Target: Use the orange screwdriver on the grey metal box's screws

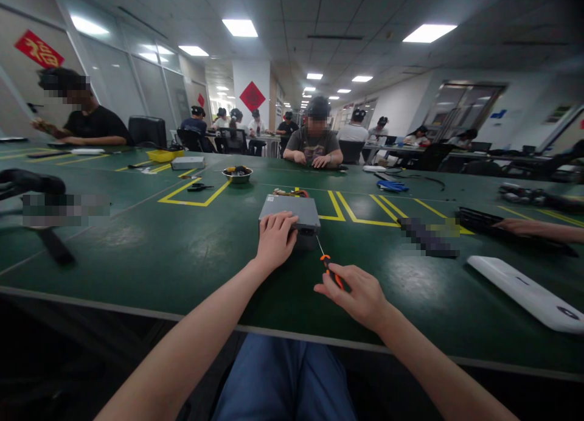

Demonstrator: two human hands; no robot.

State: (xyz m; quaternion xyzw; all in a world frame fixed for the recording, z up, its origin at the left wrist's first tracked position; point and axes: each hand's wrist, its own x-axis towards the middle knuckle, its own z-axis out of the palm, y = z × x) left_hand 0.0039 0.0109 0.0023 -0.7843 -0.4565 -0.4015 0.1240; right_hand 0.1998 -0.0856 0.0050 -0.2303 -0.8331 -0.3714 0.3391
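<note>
My left hand grips the near end of a grey metal box, probably a power supply unit, which lies flat on the green workbench. A small bundle of coloured wires comes out at the box's far side. My right hand is pinching a small screwdriver with an orange and black handle, and its thin shaft points up towards the box's near right corner, with a small gap between them.
A steel bowl of small parts, a second grey box and a yellow tray stand farther along the bench. A white panel lies to my right, near a co-worker's hand. Several people sit at the benches beyond.
</note>
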